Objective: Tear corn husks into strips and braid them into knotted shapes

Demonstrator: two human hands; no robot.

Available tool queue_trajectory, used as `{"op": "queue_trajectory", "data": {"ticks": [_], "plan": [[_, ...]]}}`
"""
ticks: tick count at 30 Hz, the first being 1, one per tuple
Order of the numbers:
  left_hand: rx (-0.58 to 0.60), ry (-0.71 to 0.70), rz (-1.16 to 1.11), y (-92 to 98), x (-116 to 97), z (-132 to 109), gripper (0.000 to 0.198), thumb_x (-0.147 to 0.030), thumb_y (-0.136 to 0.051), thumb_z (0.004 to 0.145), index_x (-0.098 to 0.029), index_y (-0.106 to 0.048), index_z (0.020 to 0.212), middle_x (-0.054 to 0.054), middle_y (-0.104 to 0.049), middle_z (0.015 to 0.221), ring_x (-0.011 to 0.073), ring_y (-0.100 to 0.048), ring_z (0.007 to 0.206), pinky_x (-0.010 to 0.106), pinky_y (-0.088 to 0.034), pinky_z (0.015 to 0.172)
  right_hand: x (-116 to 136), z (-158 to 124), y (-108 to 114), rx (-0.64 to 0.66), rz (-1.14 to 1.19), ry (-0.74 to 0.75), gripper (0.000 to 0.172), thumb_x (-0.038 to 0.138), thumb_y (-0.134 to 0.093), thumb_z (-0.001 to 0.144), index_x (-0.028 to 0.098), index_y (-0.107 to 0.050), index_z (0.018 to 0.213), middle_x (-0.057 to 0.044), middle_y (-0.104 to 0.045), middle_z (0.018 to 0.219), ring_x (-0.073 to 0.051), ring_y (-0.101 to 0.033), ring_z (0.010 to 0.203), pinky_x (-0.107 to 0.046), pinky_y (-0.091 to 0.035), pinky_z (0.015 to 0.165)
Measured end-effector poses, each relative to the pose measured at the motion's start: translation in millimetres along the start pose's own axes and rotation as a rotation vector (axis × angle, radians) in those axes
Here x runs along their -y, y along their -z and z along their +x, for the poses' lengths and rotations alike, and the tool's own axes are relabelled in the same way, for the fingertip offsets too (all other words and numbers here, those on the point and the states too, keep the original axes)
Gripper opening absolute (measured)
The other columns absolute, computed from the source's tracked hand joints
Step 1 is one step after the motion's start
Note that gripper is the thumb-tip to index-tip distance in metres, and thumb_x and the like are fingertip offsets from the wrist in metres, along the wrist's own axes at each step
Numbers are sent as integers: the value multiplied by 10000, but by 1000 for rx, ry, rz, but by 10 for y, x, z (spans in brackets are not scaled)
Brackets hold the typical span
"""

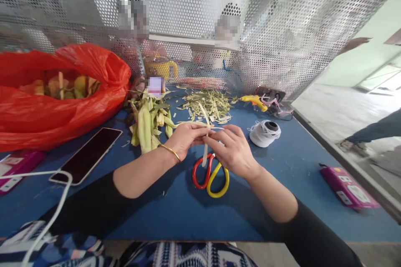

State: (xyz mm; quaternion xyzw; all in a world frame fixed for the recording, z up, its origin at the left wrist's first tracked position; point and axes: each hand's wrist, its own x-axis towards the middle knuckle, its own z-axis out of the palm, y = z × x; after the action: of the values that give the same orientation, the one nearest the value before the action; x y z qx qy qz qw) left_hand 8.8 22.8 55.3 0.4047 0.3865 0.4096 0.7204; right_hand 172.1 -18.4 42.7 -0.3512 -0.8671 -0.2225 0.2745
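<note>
My left hand pinches pale husk strips that cross each other, one running up and down and one sideways. From the other side, the fingers of my right hand close on the same crossing point; the exact grip is partly hidden behind the fingers. Just below lie scissors with one red and one yellow handle, their blades covered by my right hand. Left of my hands is a bunch of green husks, apparently corn. Shredded husk strips form a loose pile beyond my fingers.
A red plastic bag holding husks stands left, near a phone and a white cable. Rightward are a white thread spool, a yellow glue gun and a purple box. A perforated metal screen backs the blue table.
</note>
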Motion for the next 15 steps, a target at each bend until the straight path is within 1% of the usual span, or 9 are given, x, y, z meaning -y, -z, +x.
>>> {"op": "queue_trajectory", "data": {"ticks": [3, 7, 10, 15], "plan": [[-8, -1, 6, -16, -1, -8, 222, -243, -874, 478, -142, -735, 618, 40, -702, 655, 115, -600, 617, 238, -504, 634, 31, -1, -18, 52, -52, 40, 294, 112, -391, 968, 223, -663, 952, -39, -696, 890, -163, -571, 782, -350, -357, 917], [-16, 5, -6, -41, 11, -17, 242, -217, -887, 429, -129, -726, 586, 49, -696, 630, 133, -618, 658, 245, -501, 661, 30, -18, -22, 6, -56, 71, 317, 100, -387, 968, 211, -640, 812, -27, -688, 806, -155, -566, 758, -332, -356, 911], [-38, -5, -7, -47, 35, -15, 266, -210, -899, 384, -122, -717, 557, 42, -677, 585, 129, -608, 644, 241, -490, 659, 24, -22, -10, -31, -28, 108, 320, 86, -391, 956, 207, -627, 777, -24, -676, 759, -152, -570, 749, -320, -373, 904], [-68, -19, -8, -46, 79, -3, 264, -191, -894, 388, -111, -711, 561, 35, -669, 580, 110, -584, 609, 237, -470, 638, 33, -19, -19, -20, -14, 179, 343, 105, -372, 963, 205, -619, 746, -26, -654, 720, -154, -567, 742, -304, -412, 881]]}}
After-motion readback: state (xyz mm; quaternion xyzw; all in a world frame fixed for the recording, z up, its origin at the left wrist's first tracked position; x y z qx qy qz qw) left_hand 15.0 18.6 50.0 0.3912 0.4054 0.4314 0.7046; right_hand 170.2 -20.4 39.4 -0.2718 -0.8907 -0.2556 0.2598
